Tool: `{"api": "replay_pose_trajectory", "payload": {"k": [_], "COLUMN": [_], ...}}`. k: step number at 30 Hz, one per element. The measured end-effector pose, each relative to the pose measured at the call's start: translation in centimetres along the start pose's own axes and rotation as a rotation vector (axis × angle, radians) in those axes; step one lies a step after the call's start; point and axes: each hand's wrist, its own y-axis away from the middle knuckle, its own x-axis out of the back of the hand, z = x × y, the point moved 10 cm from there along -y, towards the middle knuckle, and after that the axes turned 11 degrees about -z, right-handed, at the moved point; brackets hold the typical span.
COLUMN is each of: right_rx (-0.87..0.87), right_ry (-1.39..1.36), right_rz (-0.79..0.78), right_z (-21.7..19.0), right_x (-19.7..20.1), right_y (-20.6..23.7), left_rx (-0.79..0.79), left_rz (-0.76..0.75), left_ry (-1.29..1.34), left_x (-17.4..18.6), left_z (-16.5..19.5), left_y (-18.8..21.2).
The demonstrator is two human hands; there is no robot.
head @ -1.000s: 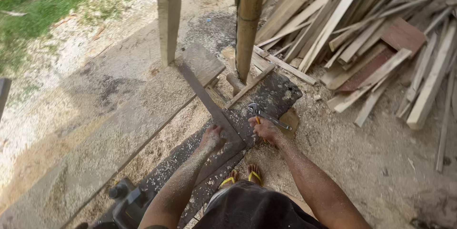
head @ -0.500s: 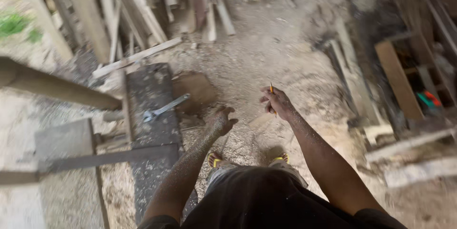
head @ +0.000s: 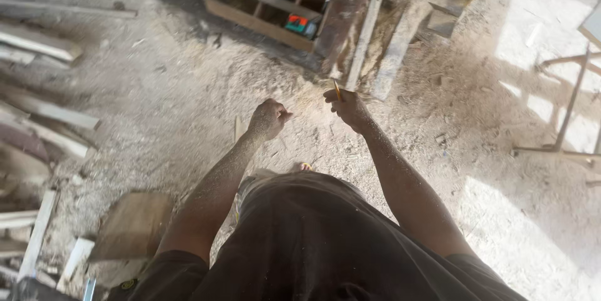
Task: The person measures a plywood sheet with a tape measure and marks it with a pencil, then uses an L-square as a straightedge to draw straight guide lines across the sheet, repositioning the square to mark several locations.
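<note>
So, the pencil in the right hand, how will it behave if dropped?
The pencil looks thin and rigid, probably very light. Pinched in the right hand, it would likely roll little on the sawdust-covered ground and could get lost there.

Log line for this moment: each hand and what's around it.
left hand: closed fist, empty | right hand: holds pencil | ahead: wooden crate, planks | ground: sawdust floor

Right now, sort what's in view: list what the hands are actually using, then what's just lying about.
In hand:
right hand pinching a pencil
left hand, a closed fist, nothing visible in it

Lying about:
wooden crate
red and green item in it
loose planks
flat board
sawdust-covered ground
</note>
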Motion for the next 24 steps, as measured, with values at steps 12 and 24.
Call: {"api": "replay_pose_trajectory", "payload": {"k": [12, 24], "right_rx": [-0.161, -0.273], "right_ry": [0.053, -0.099], "right_rz": [0.171, 0.308], "right_z": [0.4, 1.7], "right_x": [10.0, 15.9], "right_y": [-7.6, -18.7], "left_rx": [-0.219, -0.146], "left_rz": [0.400, -0.360], "left_ry": [-0.063, -0.612], "left_x": [13.0, 11.8], "left_z": [6.3, 7.4], "left_y": [-20.5, -38.5]}}
